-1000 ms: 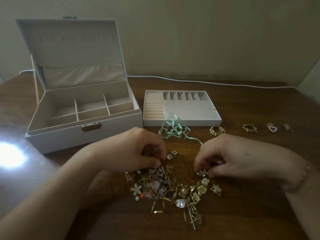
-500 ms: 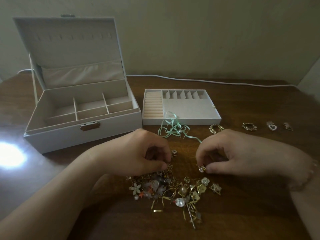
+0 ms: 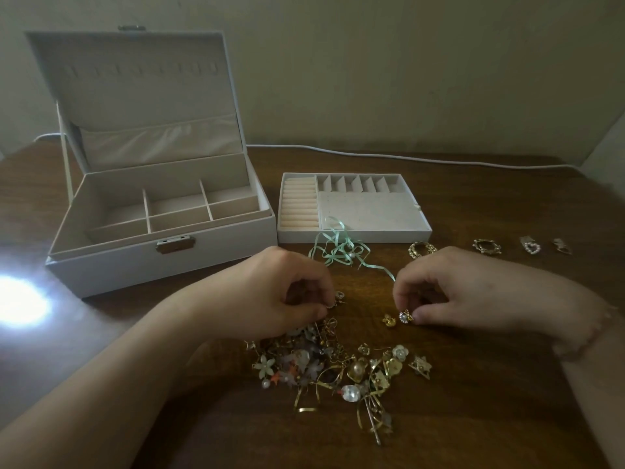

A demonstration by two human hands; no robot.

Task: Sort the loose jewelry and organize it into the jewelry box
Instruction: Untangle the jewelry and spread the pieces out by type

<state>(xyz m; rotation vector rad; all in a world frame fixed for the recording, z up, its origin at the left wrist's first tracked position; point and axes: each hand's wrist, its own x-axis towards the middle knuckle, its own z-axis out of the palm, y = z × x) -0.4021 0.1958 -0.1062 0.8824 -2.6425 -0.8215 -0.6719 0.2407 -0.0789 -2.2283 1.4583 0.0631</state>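
right hand [image 3: 473, 292] grip on earring [image 3: 405, 316]

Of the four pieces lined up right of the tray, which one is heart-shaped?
The third from the left, the pearl-edged heart; the two pieces left of it are gold rings.

I see both forearms coming in from the lower corners, and the two hands are low over the desk [image 3: 490, 401], knuckles up, near each other but apart. My left hand [image 3: 270, 299] has its fingers curled, thumb and forefinger making a pinching grip on a small clasp piece [image 3: 339, 297]. My right hand [image 3: 449, 292] is curled too, fingertips pinching a small gold earring [image 3: 405, 316].
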